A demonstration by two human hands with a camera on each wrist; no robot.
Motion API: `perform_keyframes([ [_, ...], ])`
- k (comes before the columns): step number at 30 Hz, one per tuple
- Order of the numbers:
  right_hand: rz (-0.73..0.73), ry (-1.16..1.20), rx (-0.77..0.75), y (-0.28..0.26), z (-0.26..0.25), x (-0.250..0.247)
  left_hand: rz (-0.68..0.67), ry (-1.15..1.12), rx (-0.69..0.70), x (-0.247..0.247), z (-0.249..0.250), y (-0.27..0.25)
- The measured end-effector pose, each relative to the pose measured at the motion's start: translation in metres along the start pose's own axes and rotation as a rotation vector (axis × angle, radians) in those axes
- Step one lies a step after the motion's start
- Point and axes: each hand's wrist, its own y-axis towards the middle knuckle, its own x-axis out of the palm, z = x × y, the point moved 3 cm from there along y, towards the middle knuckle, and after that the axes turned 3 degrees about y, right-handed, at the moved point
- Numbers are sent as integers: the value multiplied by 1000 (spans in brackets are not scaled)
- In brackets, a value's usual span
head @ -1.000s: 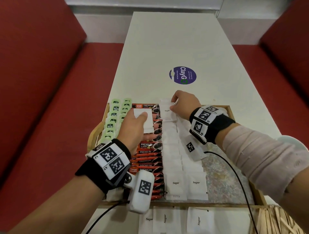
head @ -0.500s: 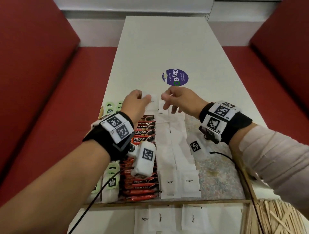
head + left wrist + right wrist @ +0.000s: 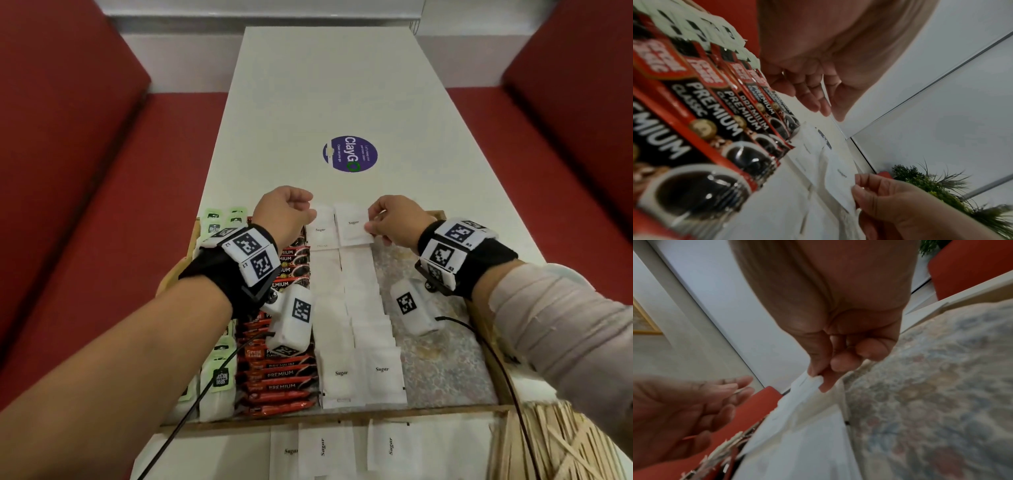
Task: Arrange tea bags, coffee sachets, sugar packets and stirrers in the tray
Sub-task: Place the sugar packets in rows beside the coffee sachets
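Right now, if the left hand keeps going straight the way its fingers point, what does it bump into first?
Probably the sugar packet at the far end of the tray; the left hand hovers beside it, though depth is unclear.

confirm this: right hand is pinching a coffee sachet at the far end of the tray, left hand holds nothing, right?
Not quite. The right hand is pinching a white sugar packet, not a coffee sachet, as the head view shows. It is at the far end of the tray, and the left hand holds nothing.

Place: café or canteen booth
Seating: red benches [image 3: 68,192] flanking long white table [image 3: 329,85]
Sign: round "ClayGo" sticker [image 3: 350,154] on tabletop
Decor: fake greenery [image 3: 931,183]
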Motion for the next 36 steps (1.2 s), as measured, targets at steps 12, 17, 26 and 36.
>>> perform_keyframes([
  [12,42,-254,33,0,-6,5,21,30,34,1,-4,3],
  [17,21,-292,34,-17,-14,-1,27,-4,44,-6,0,-8],
  [26,109,-195,-29,-87,-28,-14,-10,-54,101,-15,5,-69],
  [36,93,-120,-49,-182,-11,22,-85,-13,80,-5,-16,-157],
])
